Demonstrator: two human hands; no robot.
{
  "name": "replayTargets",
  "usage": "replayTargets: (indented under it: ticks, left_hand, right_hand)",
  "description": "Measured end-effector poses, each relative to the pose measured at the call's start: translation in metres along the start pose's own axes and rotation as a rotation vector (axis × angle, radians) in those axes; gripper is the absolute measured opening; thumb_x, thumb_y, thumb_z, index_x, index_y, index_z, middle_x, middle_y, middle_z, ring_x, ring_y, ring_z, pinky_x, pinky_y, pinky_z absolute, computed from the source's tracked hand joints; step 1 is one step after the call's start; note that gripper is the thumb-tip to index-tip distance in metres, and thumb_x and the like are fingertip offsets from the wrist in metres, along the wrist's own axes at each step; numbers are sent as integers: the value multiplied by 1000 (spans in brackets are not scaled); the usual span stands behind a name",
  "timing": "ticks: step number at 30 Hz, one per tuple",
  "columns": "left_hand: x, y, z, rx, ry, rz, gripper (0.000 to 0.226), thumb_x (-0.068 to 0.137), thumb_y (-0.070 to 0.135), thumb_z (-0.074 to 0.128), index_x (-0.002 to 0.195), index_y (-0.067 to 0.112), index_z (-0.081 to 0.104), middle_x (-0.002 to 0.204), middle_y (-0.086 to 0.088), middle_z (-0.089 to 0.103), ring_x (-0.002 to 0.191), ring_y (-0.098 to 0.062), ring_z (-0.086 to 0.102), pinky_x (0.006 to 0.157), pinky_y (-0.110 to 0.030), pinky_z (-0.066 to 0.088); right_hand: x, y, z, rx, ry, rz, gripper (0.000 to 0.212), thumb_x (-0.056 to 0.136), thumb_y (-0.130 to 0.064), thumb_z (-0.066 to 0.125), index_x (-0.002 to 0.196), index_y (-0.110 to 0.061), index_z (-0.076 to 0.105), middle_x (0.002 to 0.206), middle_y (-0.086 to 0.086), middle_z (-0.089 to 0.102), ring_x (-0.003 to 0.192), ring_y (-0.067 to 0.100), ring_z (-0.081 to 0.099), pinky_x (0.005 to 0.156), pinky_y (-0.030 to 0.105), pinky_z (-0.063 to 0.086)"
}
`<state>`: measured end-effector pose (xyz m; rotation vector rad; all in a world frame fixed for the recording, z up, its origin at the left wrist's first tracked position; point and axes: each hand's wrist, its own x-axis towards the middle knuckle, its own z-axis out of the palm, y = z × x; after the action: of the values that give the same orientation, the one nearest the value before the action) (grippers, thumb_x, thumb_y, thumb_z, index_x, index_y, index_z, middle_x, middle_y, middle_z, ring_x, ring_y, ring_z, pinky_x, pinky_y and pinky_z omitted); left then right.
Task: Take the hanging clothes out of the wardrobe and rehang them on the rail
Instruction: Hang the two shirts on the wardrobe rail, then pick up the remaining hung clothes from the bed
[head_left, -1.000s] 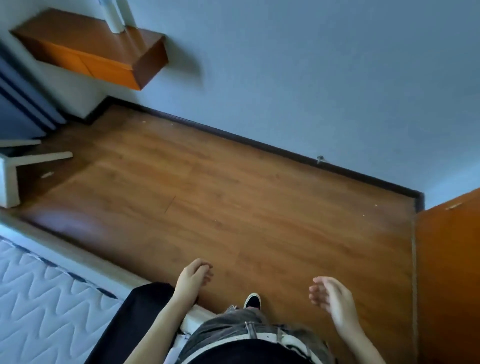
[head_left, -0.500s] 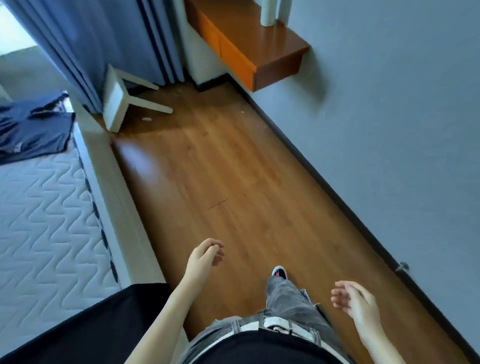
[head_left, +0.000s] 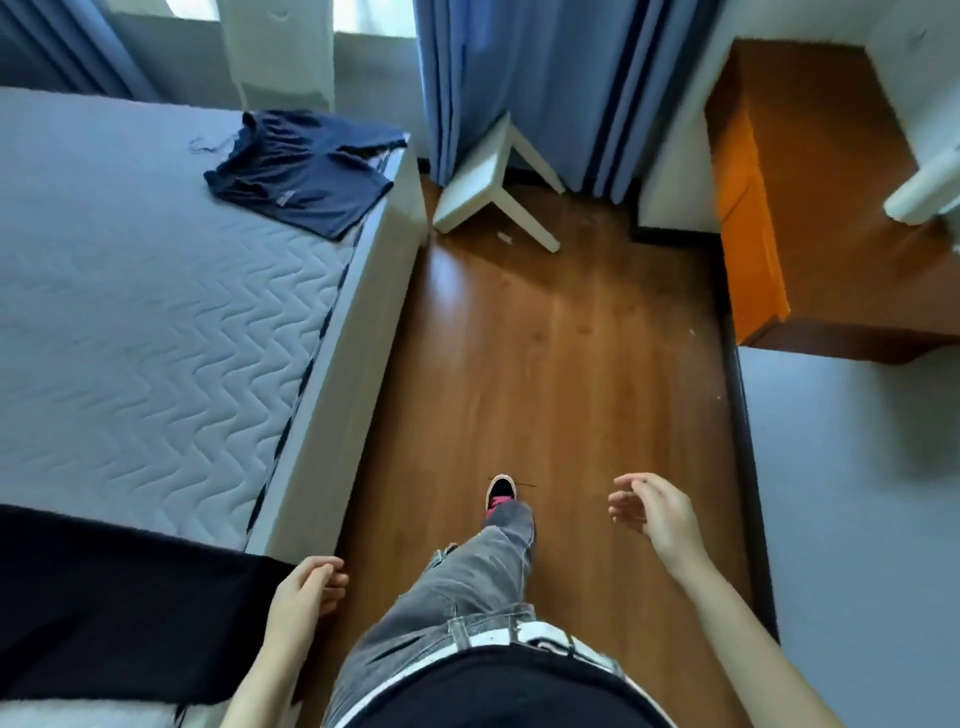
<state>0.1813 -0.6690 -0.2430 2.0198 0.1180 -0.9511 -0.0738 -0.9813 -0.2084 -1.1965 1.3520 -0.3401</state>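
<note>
Neither the wardrobe nor the rail is in shot here, and no hanging clothes either; the only loose clothing on show is a dark navy garment (head_left: 304, 174) lying crumpled and flat on the white quilted mattress (head_left: 156, 312), up at that mattress's far corner by the window. Both hands are empty. The left hand (head_left: 306, 590) hangs just off the near corner of the mattress, fingers curled loosely inward with thumb and fingertips close together, gripping nothing. The right hand (head_left: 657, 512) is out on the other side of the mattress, over the brown wooden plank floor (head_left: 571, 364), palm turned inward, fingers spread and slightly bent, clamped on nothing. Between the hands a leg in grey jeans (head_left: 467, 577) steps forward, tipped by a black shoe with pink laces (head_left: 500, 491), planted on the floor beside the mattress's long edge. A black cloth (head_left: 104, 597) drapes across the mattress's near end, right next to the left hand. Beyond the mattress's far corner a white wooden stool (head_left: 480, 182) lies tipped on its side against the blue curtains (head_left: 545, 88). Across the floor from the mattress an orange-brown wooden shelf unit (head_left: 810, 197) juts out from the pale wall (head_left: 857, 493).
</note>
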Motion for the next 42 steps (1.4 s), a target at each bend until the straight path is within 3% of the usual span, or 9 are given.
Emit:
replayTargets:
  ticks: [4,11,16,20,24,28,34,42]
  left_hand:
    - [60,79,46,-51,-9,-25,23,95,3,46,87,3,67,78,-17,66,75,-29,59,66,-33,45]
    - [158,284,138,-83,-139,151,22,96,2,46,90,1,67,79,-11,66,73,-20,61,60,-19,49]
    - [244,386,179,-91,-113,206,23,95,5,46,90,6,68,77,-8,68,72,-19,63,70,-29,49]
    - [311,445,202,-115,1,173,23,95,4,46,91,6,69,82,-13,69,75,-24,64,79,-39,51]
    - [346,483,208,-276,156,49,24,95,5,45,91,6,69,84,-17,69,77,-29,64,82,-46,52]
    - [364,495,195,-384,331,-86,24,96,9,45,91,9,69,86,-16,69,79,-30,65,80,-46,51]
    - [401,490,171,-517,560,-234,26,99,6,41,92,7,66,89,-20,67,81,-32,63,75,-41,50]
    - [525,529,90,-591,583,-323,26,98,5,43,85,11,64,86,-20,66,77,-29,60,67,-34,47]
  right_hand:
    - [92,-62,17,26,-27,51,29,100,-4,36,93,0,64,78,17,67,67,27,63,58,28,55]
    - [227,-167,18,-30,-36,68,27,99,-3,38,93,1,64,79,20,67,68,31,64,64,35,53]
    - [343,-230,25,-88,-59,82,28,100,-2,37,92,2,64,76,19,67,63,29,62,62,33,51]
    - [455,-299,50,-185,-119,42,27,99,0,37,91,3,63,76,20,65,57,23,62,59,30,50]
    - [545,-396,101,-308,-286,-23,27,98,1,38,88,0,63,74,18,65,59,22,63,52,22,52]
    - [602,-482,174,-420,-476,-114,27,98,-1,39,90,1,65,78,18,67,66,25,64,58,25,54]
    - [664,-556,307,-492,-695,-145,27,96,-2,39,93,1,66,75,14,68,61,20,65,66,33,53]
    - [707,-612,513,-570,-819,-152,26,96,2,37,95,2,63,72,14,63,53,15,61,52,21,52]
